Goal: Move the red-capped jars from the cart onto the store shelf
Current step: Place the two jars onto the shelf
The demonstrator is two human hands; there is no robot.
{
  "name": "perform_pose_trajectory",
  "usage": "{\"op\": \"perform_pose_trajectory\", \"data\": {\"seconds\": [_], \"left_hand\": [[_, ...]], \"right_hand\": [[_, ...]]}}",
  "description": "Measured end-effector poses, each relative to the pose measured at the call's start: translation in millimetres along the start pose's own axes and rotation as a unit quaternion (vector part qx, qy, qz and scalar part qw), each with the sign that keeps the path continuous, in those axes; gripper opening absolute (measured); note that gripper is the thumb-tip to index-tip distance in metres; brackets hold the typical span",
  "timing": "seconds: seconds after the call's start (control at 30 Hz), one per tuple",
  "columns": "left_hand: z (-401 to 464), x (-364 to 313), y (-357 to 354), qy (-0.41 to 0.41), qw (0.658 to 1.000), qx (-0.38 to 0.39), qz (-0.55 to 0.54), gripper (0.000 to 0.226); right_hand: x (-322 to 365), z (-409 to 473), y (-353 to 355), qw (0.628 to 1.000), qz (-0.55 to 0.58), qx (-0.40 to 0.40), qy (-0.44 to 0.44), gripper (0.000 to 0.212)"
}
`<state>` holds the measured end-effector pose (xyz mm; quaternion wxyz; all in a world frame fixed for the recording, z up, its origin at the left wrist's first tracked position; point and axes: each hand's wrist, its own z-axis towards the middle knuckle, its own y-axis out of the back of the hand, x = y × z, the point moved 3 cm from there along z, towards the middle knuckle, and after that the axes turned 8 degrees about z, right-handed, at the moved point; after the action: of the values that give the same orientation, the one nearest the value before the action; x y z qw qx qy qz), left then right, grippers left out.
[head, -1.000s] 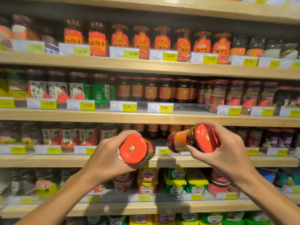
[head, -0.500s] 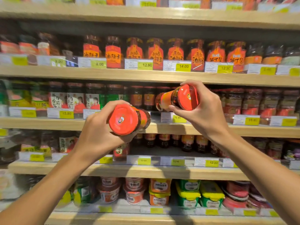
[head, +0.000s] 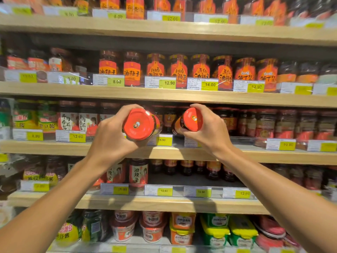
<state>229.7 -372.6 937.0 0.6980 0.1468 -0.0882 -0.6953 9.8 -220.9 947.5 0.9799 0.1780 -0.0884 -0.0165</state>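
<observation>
Both hands up at the third shelf from the top, each wrapped round one jar. Left hand [head: 111, 136] clasping a red-capped jar [head: 140, 124] by its body, cap toward the camera, jar tipped nearly flat. Right hand [head: 207, 130] clasping a second red-capped jar [head: 191, 120] the same way, cap turned left and toward the camera. Both jars in the air just in front of the shelf edge [head: 164, 152], above the 16.90 price tag [head: 162, 140], not yet set down. Placing step under way, by the look of it. Next: bottoms pushed in over the clear tag rail, jars turned upright, set beside the dark-lidded jars [head: 168, 117] behind, labels outward. Cart out of view.
</observation>
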Motion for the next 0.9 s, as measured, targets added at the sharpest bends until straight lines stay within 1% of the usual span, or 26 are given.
{"op": "perform_pose_trajectory", "data": {"seconds": [0.17,0.27,0.4,0.53,0.6,0.73,0.9], "left_hand": [[6.0,4.4,-3.2,-0.005,1.0,-0.006,0.011,0.074],[9.8,6.1,-5.0,-0.01,0.999,-0.006,0.031,0.073],[14.5,10.1,-7.8,-0.016,0.999,0.002,0.041,0.074],[19.5,14.3,-9.2,-0.017,0.999,0.006,0.044,0.075],[21.5,15.4,-10.7,-0.012,0.999,0.003,0.047,0.074],[25.1,16.0,-16.6,-0.002,0.999,-0.004,0.048,0.071],[32.9,15.3,-21.1,0.006,0.999,-0.012,0.043,0.079]], "right_hand": [[-6.3,2.3,-18.1,0.999,-0.001,-0.008,-0.049,0.081],[-12.8,5.7,-25.7,0.997,0.018,-0.018,-0.077,0.08],[-25.4,11.0,-33.4,0.993,0.018,-0.032,-0.113,0.071],[-32.5,19.2,-35.7,0.988,0.004,-0.065,-0.138,0.064],[-32.8,24.5,-34.7,0.985,-0.002,-0.075,-0.154,0.055],[-34.9,33.4,-36.4,0.977,-0.013,-0.049,-0.209,0.043],[-31.5,47.6,-46.6,0.965,0.01,0.011,-0.263,0.051]]}}
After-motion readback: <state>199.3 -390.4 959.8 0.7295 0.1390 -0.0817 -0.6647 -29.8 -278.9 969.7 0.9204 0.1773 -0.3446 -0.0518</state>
